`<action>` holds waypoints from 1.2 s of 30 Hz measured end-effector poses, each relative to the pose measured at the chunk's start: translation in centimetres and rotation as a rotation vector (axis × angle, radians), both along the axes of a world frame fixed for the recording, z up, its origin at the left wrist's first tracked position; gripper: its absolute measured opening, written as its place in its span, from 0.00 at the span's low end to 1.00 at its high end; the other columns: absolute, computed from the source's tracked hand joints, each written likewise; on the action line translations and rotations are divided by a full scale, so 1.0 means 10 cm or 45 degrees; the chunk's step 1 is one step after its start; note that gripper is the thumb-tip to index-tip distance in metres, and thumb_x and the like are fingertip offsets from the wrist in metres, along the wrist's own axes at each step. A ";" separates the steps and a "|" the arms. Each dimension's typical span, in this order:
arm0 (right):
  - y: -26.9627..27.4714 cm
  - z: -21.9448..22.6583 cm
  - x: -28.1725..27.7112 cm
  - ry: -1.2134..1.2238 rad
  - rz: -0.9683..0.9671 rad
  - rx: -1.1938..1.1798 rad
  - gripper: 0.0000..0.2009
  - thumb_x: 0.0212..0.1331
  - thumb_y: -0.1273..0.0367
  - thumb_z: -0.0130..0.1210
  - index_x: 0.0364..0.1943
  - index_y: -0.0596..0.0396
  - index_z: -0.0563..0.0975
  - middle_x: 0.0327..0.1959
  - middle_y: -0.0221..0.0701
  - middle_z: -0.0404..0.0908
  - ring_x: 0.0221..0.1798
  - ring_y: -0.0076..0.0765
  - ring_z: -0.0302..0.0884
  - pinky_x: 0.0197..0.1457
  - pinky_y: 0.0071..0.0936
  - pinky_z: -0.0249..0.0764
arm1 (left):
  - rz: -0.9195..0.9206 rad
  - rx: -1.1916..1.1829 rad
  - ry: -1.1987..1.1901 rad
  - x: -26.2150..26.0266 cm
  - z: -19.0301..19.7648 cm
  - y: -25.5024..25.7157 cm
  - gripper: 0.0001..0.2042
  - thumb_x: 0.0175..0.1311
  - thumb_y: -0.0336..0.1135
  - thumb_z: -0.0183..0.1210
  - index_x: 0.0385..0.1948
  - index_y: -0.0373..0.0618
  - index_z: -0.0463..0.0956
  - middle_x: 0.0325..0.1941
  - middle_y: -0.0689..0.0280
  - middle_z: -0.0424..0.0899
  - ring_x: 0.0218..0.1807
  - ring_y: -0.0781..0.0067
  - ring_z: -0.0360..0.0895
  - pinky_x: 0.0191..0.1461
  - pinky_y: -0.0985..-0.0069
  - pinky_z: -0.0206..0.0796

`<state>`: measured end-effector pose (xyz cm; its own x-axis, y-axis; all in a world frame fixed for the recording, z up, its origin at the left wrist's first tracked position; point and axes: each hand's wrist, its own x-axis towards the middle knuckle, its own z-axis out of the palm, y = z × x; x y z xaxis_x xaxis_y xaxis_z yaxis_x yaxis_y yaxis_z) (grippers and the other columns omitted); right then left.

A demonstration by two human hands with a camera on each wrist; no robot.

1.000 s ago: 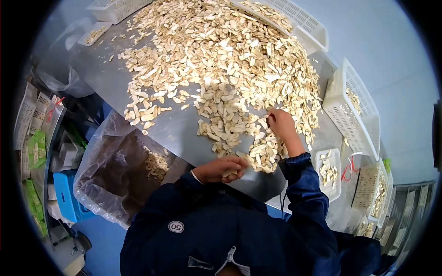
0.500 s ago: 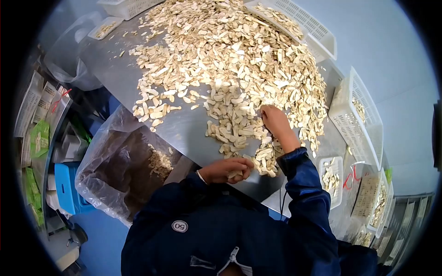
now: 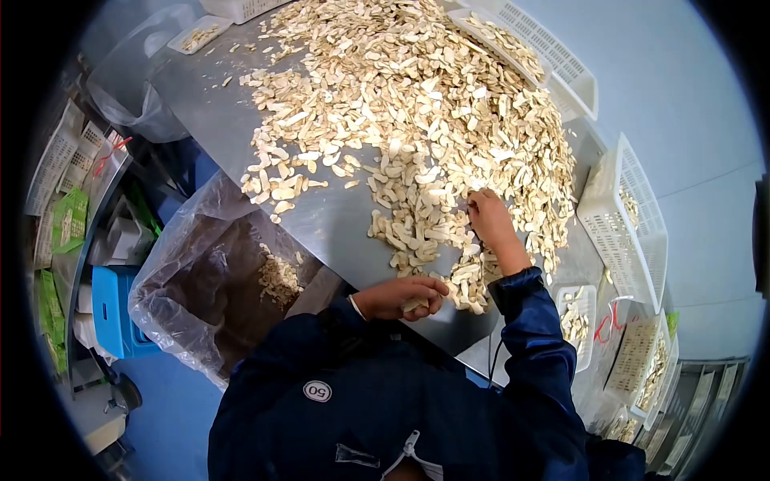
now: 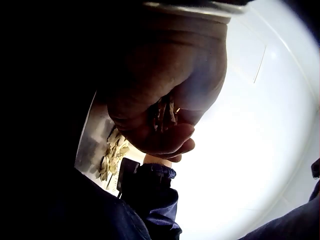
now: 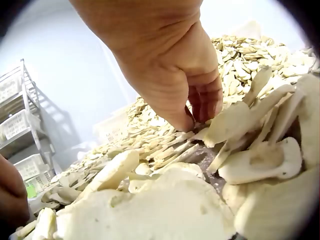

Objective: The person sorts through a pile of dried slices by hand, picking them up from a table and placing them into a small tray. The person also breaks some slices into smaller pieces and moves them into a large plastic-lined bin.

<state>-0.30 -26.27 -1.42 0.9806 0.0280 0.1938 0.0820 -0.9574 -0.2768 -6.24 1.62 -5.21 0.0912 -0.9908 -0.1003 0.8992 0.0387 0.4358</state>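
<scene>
Touching the heap of pale slices (image 3: pixel 377 72) on the metal bench (image 3: pixel 337 220), the right hand (image 3: pixel 492 219) shows in the head view; the left hand (image 3: pixel 405 297) is by the bench's near edge. In the left wrist view, the left hand grips several shadowed slices (image 4: pixel 165 112). In the right wrist view, the right hand points down among slices; whether it pinches one, I cannot tell.

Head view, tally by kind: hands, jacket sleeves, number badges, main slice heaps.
Hands (left hand, right hand): 2
Jacket sleeves: 2
Number badge: 1
Main slice heap: 1
Total: 6
Individual slices overlap too much to count.
</scene>
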 end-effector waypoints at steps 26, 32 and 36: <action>0.09 0.53 -1.71 0.307 -0.389 0.282 0.07 0.61 0.69 0.60 0.40 0.56 0.82 0.28 0.40 0.82 0.30 0.42 0.80 0.37 0.32 0.74 | -0.011 0.009 0.033 0.02 -0.05 -0.03 0.10 0.78 0.36 0.47 0.50 0.41 0.71 0.37 0.65 0.76 0.22 0.84 0.64 0.19 0.87 0.55; -0.04 0.60 -1.65 0.210 -0.383 0.470 0.10 0.59 0.72 0.60 0.44 0.55 0.83 0.33 0.43 0.83 0.34 0.48 0.81 0.41 0.36 0.76 | 0.013 -0.031 0.032 0.03 0.00 -0.04 0.11 0.77 0.35 0.48 0.53 0.41 0.72 0.36 0.65 0.76 0.23 0.83 0.65 0.20 0.87 0.56; -0.19 0.40 -1.45 -0.104 -0.241 0.256 0.10 0.56 0.74 0.59 0.42 0.55 0.84 0.40 0.45 0.82 0.39 0.52 0.80 0.44 0.38 0.77 | 0.018 -0.077 0.043 0.03 -0.03 -0.05 0.12 0.77 0.35 0.48 0.54 0.41 0.71 0.37 0.64 0.77 0.24 0.83 0.66 0.20 0.86 0.57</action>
<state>-14.76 -28.17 2.62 0.9456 -0.2012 0.2556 -0.0632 -0.8844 -0.4624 -5.92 1.07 -5.51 0.1026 -0.9938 -0.0432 0.9127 0.0767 0.4014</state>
